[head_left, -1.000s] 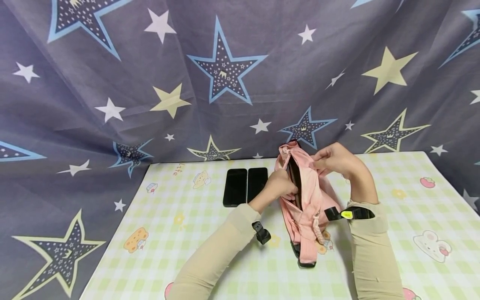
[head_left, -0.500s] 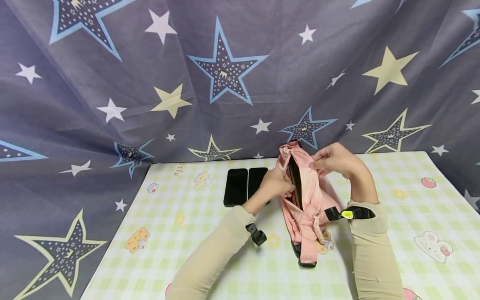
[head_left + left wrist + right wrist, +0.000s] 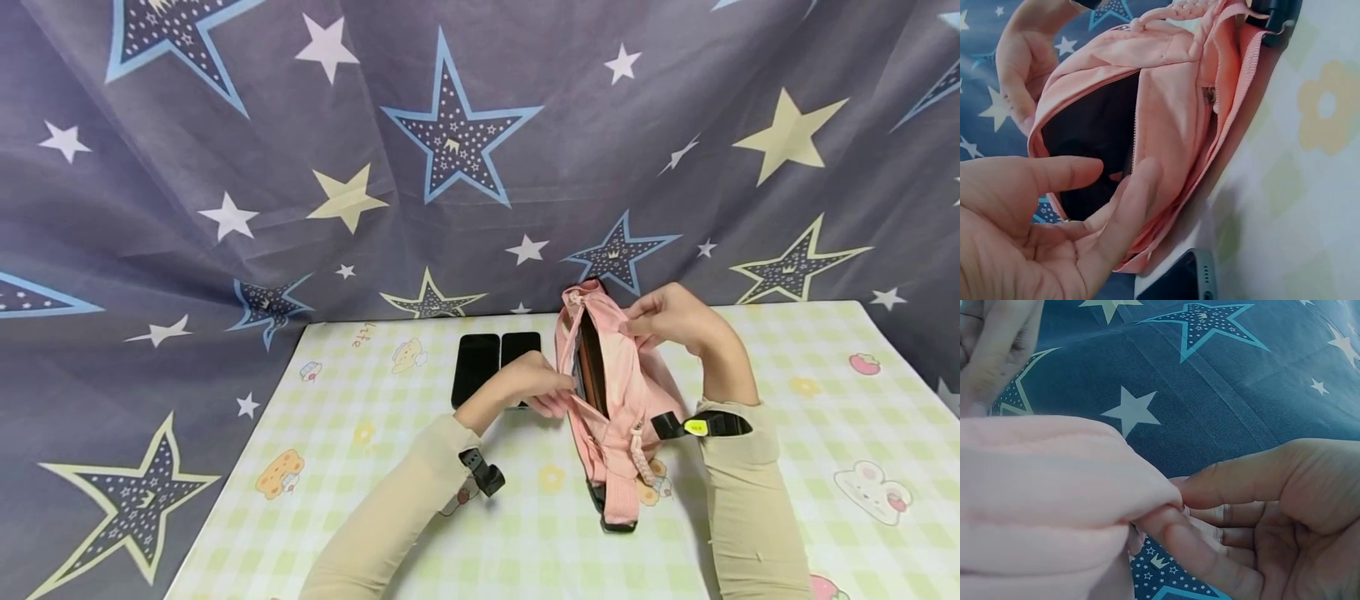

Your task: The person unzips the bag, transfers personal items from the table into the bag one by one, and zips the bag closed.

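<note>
A pink fabric bag [image 3: 626, 375] with a webbing strap and a braided zipper pull [image 3: 640, 454] stands on the table, its zipper undone. Brown shows inside the dark opening in the head view. My right hand [image 3: 667, 321] pinches the bag's right upper side between thumb and finger, and the pinched fold shows in the right wrist view. At the opening's left edge is my left hand [image 3: 528, 383]. In the left wrist view its thumb [image 3: 1072, 174] extends over the dark opening and a finger [image 3: 1135, 194] lies along the pink panel outside the zipper, with a gap between them.
Two black phones lie side by side left of the bag, the left phone [image 3: 476, 367] in full view, the right phone [image 3: 521, 348] partly behind my left hand. The checked tablecloth [image 3: 300, 542] meets a starry curtain [image 3: 465, 233] at the back.
My left hand has drawn back leftward and slightly down from the bag's opening, showing more of the inside. The right hand keeps its pinch in place. The head view shifts slightly.
</note>
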`<action>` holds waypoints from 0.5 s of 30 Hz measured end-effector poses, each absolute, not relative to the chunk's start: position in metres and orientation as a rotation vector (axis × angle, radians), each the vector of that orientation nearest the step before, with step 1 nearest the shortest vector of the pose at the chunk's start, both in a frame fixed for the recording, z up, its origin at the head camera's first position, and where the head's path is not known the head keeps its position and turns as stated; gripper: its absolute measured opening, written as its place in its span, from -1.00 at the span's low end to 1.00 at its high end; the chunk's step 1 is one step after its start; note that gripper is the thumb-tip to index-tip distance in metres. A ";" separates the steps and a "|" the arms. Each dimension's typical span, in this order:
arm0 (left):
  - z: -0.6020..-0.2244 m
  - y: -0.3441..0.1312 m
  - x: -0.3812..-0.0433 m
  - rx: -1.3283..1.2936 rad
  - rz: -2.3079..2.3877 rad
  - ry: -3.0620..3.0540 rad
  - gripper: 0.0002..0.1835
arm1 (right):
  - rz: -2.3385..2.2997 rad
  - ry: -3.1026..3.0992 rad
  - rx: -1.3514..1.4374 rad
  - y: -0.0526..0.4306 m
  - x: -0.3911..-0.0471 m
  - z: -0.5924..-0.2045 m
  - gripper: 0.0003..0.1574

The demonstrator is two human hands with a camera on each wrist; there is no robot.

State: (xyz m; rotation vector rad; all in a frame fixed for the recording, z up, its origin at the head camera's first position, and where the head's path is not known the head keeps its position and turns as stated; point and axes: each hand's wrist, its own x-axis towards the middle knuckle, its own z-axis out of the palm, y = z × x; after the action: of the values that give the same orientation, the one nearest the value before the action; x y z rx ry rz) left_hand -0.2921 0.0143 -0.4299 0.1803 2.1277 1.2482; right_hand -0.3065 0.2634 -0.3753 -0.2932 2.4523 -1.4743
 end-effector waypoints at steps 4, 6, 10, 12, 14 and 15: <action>-0.435 0.013 -0.290 0.209 1.175 2.014 -0.53 | -1.461 2.451 -0.301 0.262 -0.308 -0.376 -0.58; -0.438 0.015 -0.289 0.213 1.170 1.962 -0.53 | -1.461 2.450 -0.300 0.262 -0.308 -0.376 -0.58; -0.446 0.018 -0.288 0.220 1.225 1.908 -0.62 | -1.465 2.447 -0.302 0.261 -0.307 -0.376 -0.59; -0.449 0.019 -0.287 0.242 1.252 1.898 -0.68 | -1.468 2.441 -0.295 0.259 -0.307 -0.376 -0.59; -0.451 0.019 -0.287 0.277 1.263 1.894 -0.71 | -1.466 2.435 -0.291 0.258 -0.308 -0.377 -0.60; -0.452 0.019 -0.286 0.293 1.260 1.889 -0.73 | -1.464 2.431 -0.292 0.257 -0.308 -0.377 -0.60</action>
State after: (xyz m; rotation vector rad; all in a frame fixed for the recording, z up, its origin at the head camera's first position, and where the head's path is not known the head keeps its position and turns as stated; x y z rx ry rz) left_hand -0.2865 0.0192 -0.4516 0.2932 1.8891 1.2603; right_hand -0.3084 0.2571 -0.3773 -0.2917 2.4308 -1.4638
